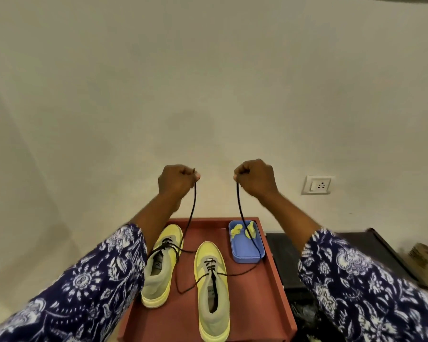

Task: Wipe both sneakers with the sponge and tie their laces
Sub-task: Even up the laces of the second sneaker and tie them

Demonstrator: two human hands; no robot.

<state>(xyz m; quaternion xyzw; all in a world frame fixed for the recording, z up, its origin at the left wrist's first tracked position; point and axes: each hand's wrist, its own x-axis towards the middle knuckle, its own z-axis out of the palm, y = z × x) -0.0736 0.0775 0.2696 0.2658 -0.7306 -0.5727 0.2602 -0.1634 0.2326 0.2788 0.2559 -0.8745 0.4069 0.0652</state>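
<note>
The blue flowered sleeves are nearest, one on each arm. Far up, the left hand is curled tight round one end of a thin black lace, and the right hand is curled tight round the other end. The lace runs down to the right yellow cloth sneaker on the red tray. No bow yet, so I think tying has just begun. The left yellow sneaker has loose laces too. The torn yellow sponge lies in a blue box at the far right; I cannot tell if wiping is done.
</note>
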